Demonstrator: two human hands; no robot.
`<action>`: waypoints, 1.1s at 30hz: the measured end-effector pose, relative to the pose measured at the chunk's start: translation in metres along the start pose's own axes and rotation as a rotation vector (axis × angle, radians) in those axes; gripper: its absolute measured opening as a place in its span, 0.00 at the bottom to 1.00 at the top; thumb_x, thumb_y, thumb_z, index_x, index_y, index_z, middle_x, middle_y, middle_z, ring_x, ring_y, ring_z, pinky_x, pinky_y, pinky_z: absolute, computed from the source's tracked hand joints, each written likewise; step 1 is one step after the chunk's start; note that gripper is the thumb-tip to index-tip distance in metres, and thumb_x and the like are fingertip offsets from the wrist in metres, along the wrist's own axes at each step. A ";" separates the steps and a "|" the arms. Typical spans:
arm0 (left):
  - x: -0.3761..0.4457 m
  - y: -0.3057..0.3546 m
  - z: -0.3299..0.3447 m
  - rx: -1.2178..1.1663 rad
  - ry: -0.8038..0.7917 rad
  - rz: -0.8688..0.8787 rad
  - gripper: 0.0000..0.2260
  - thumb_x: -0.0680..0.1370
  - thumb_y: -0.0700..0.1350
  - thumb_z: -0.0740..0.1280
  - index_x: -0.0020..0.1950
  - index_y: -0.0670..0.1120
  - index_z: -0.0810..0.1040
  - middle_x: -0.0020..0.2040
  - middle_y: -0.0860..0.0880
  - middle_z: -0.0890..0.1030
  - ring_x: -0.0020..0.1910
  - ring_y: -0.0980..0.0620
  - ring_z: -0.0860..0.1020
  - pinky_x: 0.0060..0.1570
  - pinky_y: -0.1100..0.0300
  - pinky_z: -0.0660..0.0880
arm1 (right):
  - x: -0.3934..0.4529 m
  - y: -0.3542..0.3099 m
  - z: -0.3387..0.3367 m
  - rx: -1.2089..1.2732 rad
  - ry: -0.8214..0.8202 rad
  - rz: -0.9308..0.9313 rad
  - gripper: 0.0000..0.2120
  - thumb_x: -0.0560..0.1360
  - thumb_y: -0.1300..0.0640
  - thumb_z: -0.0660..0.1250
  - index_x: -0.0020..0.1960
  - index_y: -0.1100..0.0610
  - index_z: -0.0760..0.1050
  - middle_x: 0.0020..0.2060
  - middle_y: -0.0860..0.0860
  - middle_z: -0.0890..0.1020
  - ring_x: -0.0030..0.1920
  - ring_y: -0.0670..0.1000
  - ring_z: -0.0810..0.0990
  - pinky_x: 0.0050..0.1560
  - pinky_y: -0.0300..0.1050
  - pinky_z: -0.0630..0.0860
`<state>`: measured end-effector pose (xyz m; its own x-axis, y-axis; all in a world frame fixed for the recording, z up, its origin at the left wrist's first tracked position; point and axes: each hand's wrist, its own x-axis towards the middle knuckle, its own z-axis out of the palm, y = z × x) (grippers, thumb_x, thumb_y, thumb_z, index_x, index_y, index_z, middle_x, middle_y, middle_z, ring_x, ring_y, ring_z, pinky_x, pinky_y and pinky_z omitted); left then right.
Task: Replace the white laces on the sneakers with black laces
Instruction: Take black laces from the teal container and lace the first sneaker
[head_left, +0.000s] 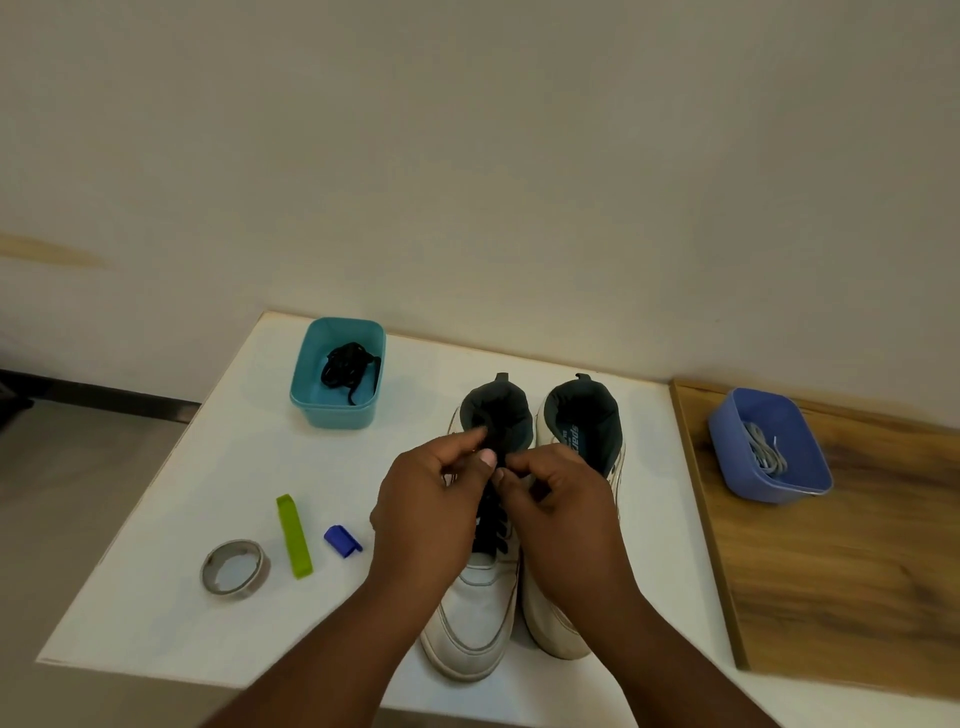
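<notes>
Two white sneakers (475, 613) stand side by side on the white worktop (156, 597), toes nearest. Over the left sneaker, the left hand (426, 509) and right hand (561, 514) meet, fingers (485, 457) curled, pinching the black lace (491, 525) threaded there. Farther back, a teal tub (311, 395) holds another black lace (345, 366); a blue tub (737, 467) on the right holds white laces (766, 452).

Sneakers (475, 618): smooth white leather-look, dark cloth lining. Tubs (336, 410) (763, 483): glossy plastic. Table (208, 467): matt white. Board (831, 571): wood grain. Laces (345, 366): black cloth.
</notes>
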<state>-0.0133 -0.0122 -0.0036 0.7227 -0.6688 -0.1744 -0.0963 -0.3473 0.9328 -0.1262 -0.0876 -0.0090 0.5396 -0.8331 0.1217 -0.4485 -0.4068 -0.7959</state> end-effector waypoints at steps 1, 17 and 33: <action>-0.001 0.000 0.000 -0.041 -0.009 -0.006 0.11 0.79 0.50 0.70 0.61 0.58 0.82 0.48 0.64 0.82 0.54 0.60 0.81 0.56 0.62 0.77 | 0.000 0.000 0.000 0.005 0.001 0.003 0.05 0.79 0.55 0.71 0.49 0.46 0.84 0.42 0.40 0.80 0.45 0.44 0.80 0.43 0.34 0.74; 0.007 0.002 -0.004 -0.401 -0.156 -0.245 0.07 0.82 0.42 0.65 0.54 0.50 0.83 0.48 0.49 0.87 0.51 0.47 0.85 0.57 0.46 0.81 | 0.004 -0.024 -0.019 0.806 -0.144 0.434 0.09 0.85 0.58 0.59 0.57 0.59 0.77 0.44 0.49 0.86 0.30 0.46 0.71 0.32 0.39 0.68; 0.011 0.007 -0.009 -0.317 -0.210 -0.105 0.08 0.82 0.42 0.65 0.54 0.53 0.82 0.47 0.56 0.87 0.49 0.60 0.84 0.55 0.60 0.79 | 0.003 -0.022 -0.017 0.355 0.134 0.075 0.20 0.84 0.61 0.61 0.53 0.35 0.80 0.51 0.39 0.84 0.57 0.41 0.81 0.55 0.34 0.75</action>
<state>0.0004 -0.0163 0.0035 0.5580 -0.7719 -0.3046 0.2109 -0.2231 0.9517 -0.1265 -0.0871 0.0188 0.4063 -0.9067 0.1129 -0.1956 -0.2070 -0.9586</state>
